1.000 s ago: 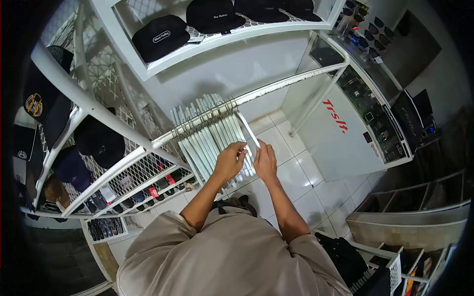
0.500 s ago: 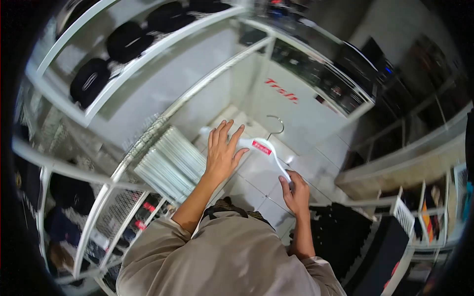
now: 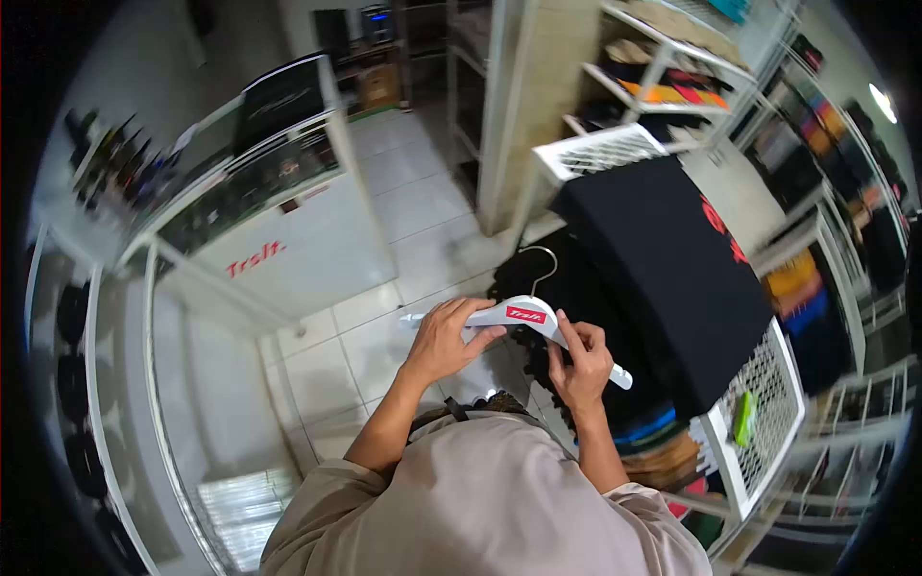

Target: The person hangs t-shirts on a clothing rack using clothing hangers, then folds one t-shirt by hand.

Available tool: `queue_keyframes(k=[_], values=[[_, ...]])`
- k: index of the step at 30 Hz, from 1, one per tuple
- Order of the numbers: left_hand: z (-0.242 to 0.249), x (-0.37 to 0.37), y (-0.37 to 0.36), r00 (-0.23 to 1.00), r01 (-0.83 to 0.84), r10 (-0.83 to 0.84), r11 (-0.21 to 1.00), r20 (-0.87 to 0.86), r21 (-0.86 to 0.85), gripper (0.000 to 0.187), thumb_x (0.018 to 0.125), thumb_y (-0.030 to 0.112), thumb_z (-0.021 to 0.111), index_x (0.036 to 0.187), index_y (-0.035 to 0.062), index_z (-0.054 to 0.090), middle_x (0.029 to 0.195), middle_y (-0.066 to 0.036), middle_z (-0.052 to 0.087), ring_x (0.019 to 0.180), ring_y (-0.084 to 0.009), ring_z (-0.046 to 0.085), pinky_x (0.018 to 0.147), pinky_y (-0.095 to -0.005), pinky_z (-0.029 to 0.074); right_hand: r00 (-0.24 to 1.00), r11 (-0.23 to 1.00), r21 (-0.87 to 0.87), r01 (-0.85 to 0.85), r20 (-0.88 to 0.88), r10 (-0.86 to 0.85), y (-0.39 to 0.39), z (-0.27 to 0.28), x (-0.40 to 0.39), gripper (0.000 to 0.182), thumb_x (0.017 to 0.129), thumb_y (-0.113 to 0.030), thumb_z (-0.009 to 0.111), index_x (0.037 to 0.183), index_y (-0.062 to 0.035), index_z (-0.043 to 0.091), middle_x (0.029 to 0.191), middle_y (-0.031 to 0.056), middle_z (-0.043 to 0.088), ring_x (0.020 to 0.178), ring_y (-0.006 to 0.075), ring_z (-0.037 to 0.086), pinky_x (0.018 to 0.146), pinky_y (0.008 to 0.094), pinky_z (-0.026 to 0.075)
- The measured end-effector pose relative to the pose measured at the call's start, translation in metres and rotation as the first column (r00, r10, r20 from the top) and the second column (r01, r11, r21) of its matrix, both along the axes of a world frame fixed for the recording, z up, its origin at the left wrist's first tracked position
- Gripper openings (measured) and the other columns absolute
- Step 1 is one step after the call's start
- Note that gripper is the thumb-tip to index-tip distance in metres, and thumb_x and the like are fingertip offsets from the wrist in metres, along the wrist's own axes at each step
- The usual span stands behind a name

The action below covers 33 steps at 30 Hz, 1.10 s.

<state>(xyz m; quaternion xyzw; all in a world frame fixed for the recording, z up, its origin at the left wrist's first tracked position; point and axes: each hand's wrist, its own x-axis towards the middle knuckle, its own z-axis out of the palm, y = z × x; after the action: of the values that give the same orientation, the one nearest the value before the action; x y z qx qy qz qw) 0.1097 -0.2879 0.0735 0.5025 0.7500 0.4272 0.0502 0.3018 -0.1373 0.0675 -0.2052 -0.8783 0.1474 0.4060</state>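
Note:
A white clothes hanger (image 3: 492,315) with a red label and a metal hook spans both my hands in front of my body. My left hand (image 3: 445,336) grips its left arm, fingers over the top and thumb below. On the right arm, my right hand (image 3: 580,365) pinches it between thumb and fingers, and the hanger's tip pokes out past it. Just beyond my right hand hang black garments (image 3: 615,307). A black shirt (image 3: 672,269) with red lettering lies across the top of the white rack.
A white counter (image 3: 288,259) with red lettering stands ahead on the left. The white mesh rack (image 3: 759,442) at right carries a green item (image 3: 745,419). Several white hangers (image 3: 248,504) hang at lower left. Shelves (image 3: 663,72) with folded clothes rise at upper right.
My view has turned to the right, from the hanger rail towards the black garments. My left hand, spread at the hanger before, is now closed around its left arm.

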Motion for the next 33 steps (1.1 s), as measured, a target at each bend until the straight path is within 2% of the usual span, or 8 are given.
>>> queue_keyframes(k=[6, 12, 16, 19, 20, 24, 29, 33], values=[[-0.009, 0.007, 0.108, 0.968, 0.25, -0.251, 0.962, -0.001, 0.108, 0.028, 0.093, 0.016, 0.073, 0.117, 0.0018, 0.071, 0.101, -0.015, 0.071, 0.098, -0.0351, 0.067, 0.089, -0.0426, 0.052, 0.905, 0.905, -0.024, 0.424, 0.005, -0.424, 0.032, -0.006, 0.084, 0.052, 0.078, -0.005, 0.083, 0.129, -0.0147, 0.074, 0.091, 0.011, 0.061, 0.071, 0.023, 0.062, 0.063, 0.0339, 0.053], [-0.025, -0.022, 0.207, 0.843, 0.329, -0.236, 0.937, -0.484, 0.116, 0.047, 0.079, 0.01, 0.082, 0.123, 0.0096, 0.063, 0.14, -0.012, 0.053, 0.132, -0.036, 0.051, 0.108, -0.0488, 0.043, 0.751, 0.75, -0.029, 0.661, 0.05, -0.659, 0.022, -0.017, 0.12, 0.053, 0.08, -0.009, 0.082, 0.132, -0.0154, 0.073, 0.089, 0.0101, 0.061, 0.069, 0.0232, 0.063, 0.061, 0.0354, 0.053], [-0.022, -0.042, 0.251, 0.735, 0.422, -0.265, 0.899, -0.624, 0.116, 0.039, 0.075, 0.004, 0.082, 0.109, 0.0077, 0.063, 0.142, -0.015, 0.053, 0.137, -0.0354, 0.049, 0.112, -0.0505, 0.04, 0.7, 0.698, -0.057, 0.714, 0.083, -0.709, 0.01, -0.021, 0.115, 0.051, 0.079, -0.01, 0.083, 0.13, -0.0144, 0.074, 0.084, 0.0084, 0.058, 0.066, 0.022, 0.06, 0.059, 0.0351, 0.051], [-0.006, -0.058, 0.261, 0.679, 0.592, -0.447, 0.802, -0.582, 0.075, 0.028, 0.077, 0.005, 0.078, 0.102, 0.0057, 0.065, 0.137, -0.014, 0.059, 0.133, -0.0341, 0.054, 0.11, -0.0495, 0.044, 0.659, 0.656, -0.069, 0.752, 0.085, -0.747, 0.009, -0.012, 0.095, 0.043, 0.079, -0.011, 0.084, 0.122, -0.0104, 0.075, 0.083, 0.0085, 0.057, 0.066, 0.0229, 0.061, 0.059, 0.0356, 0.051], [0.004, -0.058, 0.259, 0.701, 0.619, -0.457, 0.772, -0.548, 0.148, 0.016, 0.082, 0.005, 0.074, 0.096, 0.003, 0.07, 0.12, -0.013, 0.07, 0.121, -0.0325, 0.064, 0.103, -0.0468, 0.049, 0.666, 0.663, -0.061, 0.746, 0.053, -0.744, 0.01, -0.012, 0.087, 0.039, 0.079, -0.011, 0.083, 0.117, -0.009, 0.075, 0.083, 0.0087, 0.057, 0.067, 0.0241, 0.062, 0.06, 0.0361, 0.051], [0.017, -0.071, 0.264, 0.768, 0.632, -0.546, 0.732, -0.334, 0.256, 0.011, 0.089, 0.008, 0.074, 0.098, 0.0012, 0.075, 0.095, -0.012, 0.076, 0.097, -0.0315, 0.072, 0.089, -0.0419, 0.055, 0.703, 0.703, -0.032, 0.711, -0.01, -0.711, 0.011, -0.017, 0.056, 0.031, 0.075, -0.008, 0.083, 0.105, -0.0069, 0.074, 0.085, 0.0089, 0.062, 0.07, 0.0268, 0.064, 0.063, 0.0377, 0.051], [0.038, -0.075, 0.27, 0.795, 0.604, -0.584, 0.736, -0.165, 0.306, 0.012, 0.091, 0.007, 0.074, 0.101, 0.0009, 0.075, 0.099, -0.014, 0.076, 0.094, -0.0304, 0.073, 0.082, -0.0372, 0.056, 0.789, 0.785, 0.171, 0.596, 0.055, -0.611, 0.017, -0.021, 0.016, 0.036, 0.071, -0.007, 0.084, 0.106, -0.0118, 0.077, 0.094, 0.0019, 0.069, 0.082, 0.0214, 0.063, 0.071, 0.0366, 0.045], [0.042, -0.082, 0.273, 0.756, 0.642, -0.644, 0.694, -0.119, 0.326, 0.009, 0.092, 0.007, 0.072, 0.098, 0.0, 0.074, 0.098, -0.014, 0.076, 0.092, -0.0312, 0.073, 0.082, -0.0383, 0.056, 0.72, 0.716, 0.236, 0.657, 0.088, -0.689, 0.025, -0.022, -0.009, 0.038, 0.073, -0.008, 0.083, 0.111, -0.0126, 0.077, 0.098, 0.0006, 0.069, 0.084, 0.0205, 0.062, 0.073, 0.0362, 0.044]])
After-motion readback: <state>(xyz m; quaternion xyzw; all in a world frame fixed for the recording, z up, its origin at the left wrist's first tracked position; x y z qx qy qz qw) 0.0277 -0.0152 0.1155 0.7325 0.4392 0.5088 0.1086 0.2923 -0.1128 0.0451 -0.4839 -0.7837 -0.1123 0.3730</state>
